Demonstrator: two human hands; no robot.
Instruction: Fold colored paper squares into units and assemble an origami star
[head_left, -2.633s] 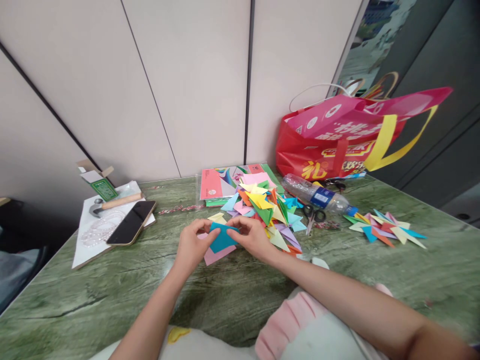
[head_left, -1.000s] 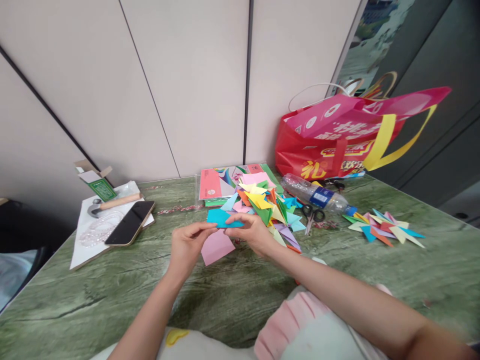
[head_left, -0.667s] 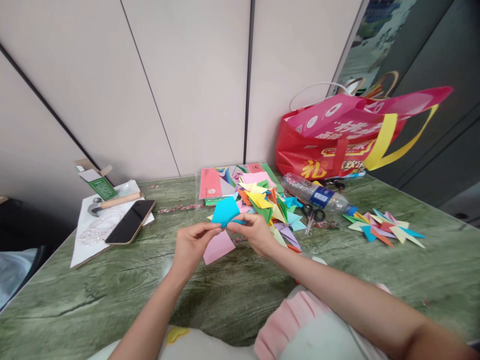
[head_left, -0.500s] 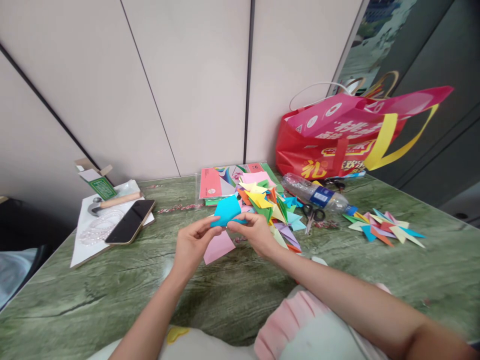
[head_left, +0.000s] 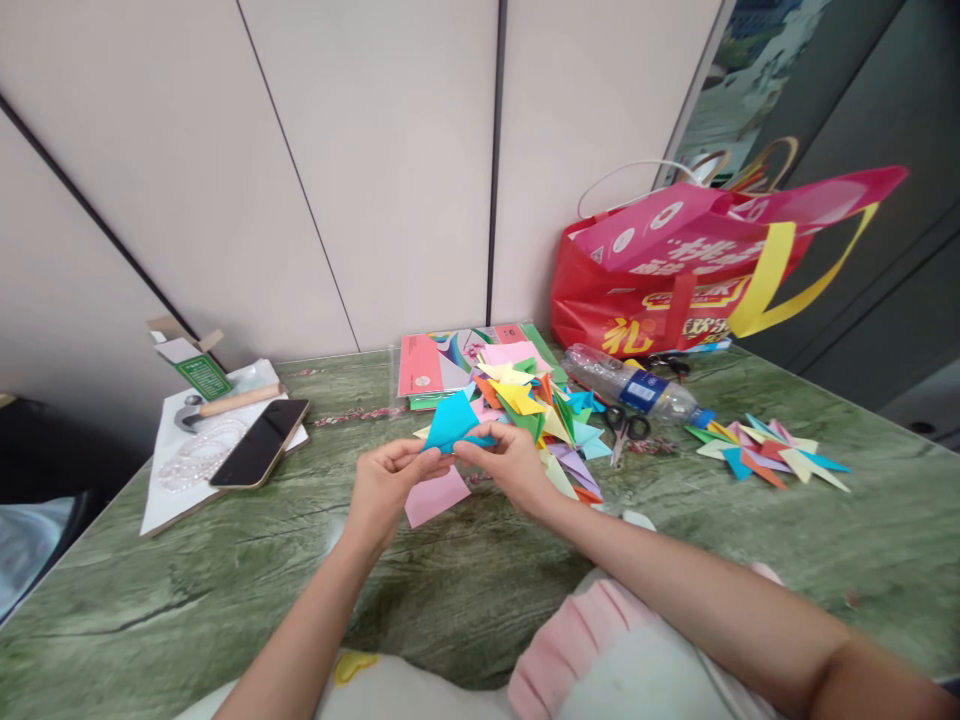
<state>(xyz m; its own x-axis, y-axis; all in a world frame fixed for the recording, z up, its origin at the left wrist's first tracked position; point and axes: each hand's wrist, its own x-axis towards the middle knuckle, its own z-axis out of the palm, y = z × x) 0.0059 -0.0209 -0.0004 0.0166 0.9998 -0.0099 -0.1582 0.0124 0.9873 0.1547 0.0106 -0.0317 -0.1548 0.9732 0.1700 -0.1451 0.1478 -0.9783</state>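
Observation:
A blue sheet of origami paper [head_left: 451, 420] is held up between both hands, its lower corners folded inward. My left hand [head_left: 390, 487] pinches the lower left edge with thumb and fingers. On the lower right, my right hand [head_left: 510, 465] grips a folded part of the same sheet. Beneath the hands a pink paper square [head_left: 436, 497] lies on the table. Just behind the blue sheet is a heap of folded coloured paper pieces [head_left: 525, 400], partly hidden by my hands and the sheet.
Scissors [head_left: 624, 428] and a plastic bottle [head_left: 637, 386] lie right of the heap, near more folded pieces [head_left: 776, 452]. A red bag [head_left: 660, 290] stands behind. At left, a phone [head_left: 260, 444] and a hammer [head_left: 232, 403] rest on a white pad [head_left: 166, 445].
The left side of the blue sheet has been folded inward, so its top now comes to more of a point. Both hands stay almost in place.

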